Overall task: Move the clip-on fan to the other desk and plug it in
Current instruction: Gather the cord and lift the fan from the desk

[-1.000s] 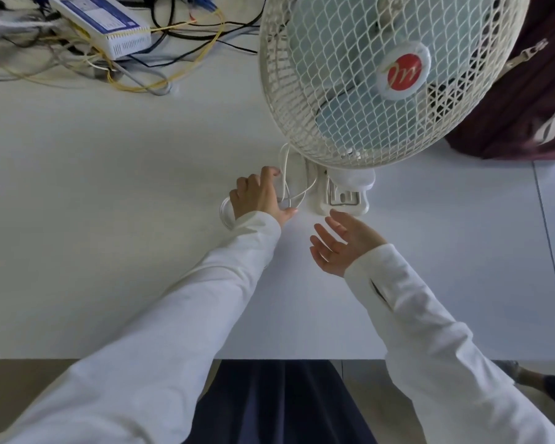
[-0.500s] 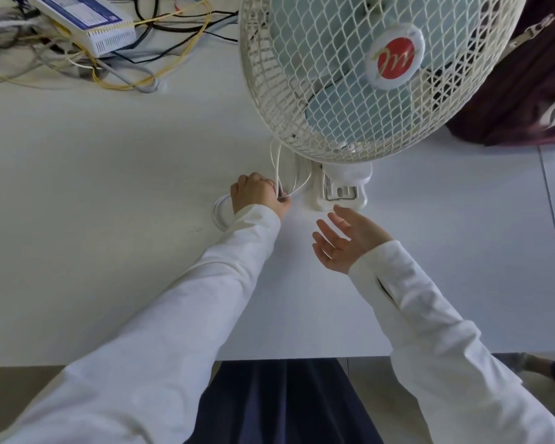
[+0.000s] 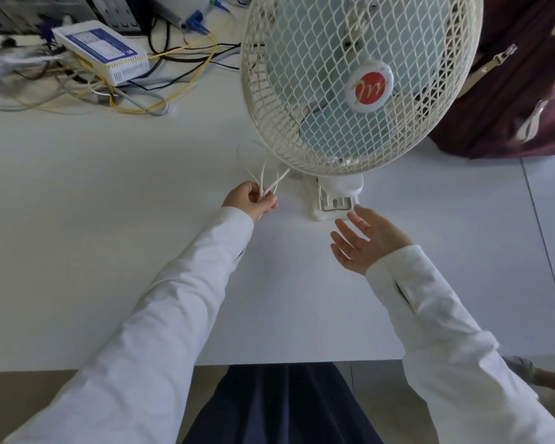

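A cream clip-on fan point(image 3: 359, 84) with a mesh guard and a red round badge stands on the white desk point(image 3: 109, 251). Its clip base point(image 3: 332, 203) rests on the desk under the guard. My left hand point(image 3: 250, 198) is closed around a bunch of the fan's thin white cord point(image 3: 269, 181), lifted just off the desk to the left of the base. My right hand point(image 3: 366, 241) hovers palm-up with fingers spread, just in front and right of the base, and holds nothing. The cord's plug is hidden.
A white network box point(image 3: 100, 56) sits in a tangle of yellow, grey and black cables point(image 3: 148, 100) at the back left. A dark maroon bag point(image 3: 519, 91) lies at the back right. The desk's front edge runs just above my lap.
My left hand has closed on the white cord and lifted the loops off the desk. My right hand has stayed open near the clip base. The view has shifted slightly.
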Tool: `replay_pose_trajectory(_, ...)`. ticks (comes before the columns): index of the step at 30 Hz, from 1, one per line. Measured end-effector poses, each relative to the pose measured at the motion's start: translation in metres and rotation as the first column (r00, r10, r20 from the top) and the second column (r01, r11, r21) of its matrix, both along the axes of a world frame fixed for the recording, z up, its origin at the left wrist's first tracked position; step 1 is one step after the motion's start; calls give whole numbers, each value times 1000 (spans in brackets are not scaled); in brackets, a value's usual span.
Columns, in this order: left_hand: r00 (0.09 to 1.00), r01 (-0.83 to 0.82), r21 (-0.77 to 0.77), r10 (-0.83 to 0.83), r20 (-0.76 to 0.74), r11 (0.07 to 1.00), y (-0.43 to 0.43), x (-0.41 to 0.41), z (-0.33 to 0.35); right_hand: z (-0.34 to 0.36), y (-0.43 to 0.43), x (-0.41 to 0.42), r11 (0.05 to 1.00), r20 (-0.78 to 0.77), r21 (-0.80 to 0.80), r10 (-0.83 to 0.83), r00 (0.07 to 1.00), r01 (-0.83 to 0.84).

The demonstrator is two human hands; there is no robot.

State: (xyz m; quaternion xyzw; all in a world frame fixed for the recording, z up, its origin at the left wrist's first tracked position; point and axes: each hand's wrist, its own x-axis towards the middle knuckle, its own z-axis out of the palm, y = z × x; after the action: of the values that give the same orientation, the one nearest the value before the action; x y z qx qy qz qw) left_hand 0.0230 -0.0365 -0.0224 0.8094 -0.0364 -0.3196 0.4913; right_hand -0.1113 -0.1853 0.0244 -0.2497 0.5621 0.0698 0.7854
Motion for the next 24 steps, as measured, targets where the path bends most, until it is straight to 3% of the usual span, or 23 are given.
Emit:
replay_pose_trajectory(6,996,-90,-85,88,-31,992,9,1,16,16,-13,-6,996,34,-40,-75,997,77)
replay_pose_trajectory(17,953,-303,-218,294,-75,928,15,20,52,64,-49,2,916,196,-321,-184,963,240)
replay_pose_trajectory(21,933,-356,-304,355,-63,883,6,34,77,84,-63,12,836,283,-495,-102,954,236)
replay_pose_trajectory(24,938,-311,-305,343,55,900,-1,38,91,93,-71,23,745,321,-647,73,944,163)
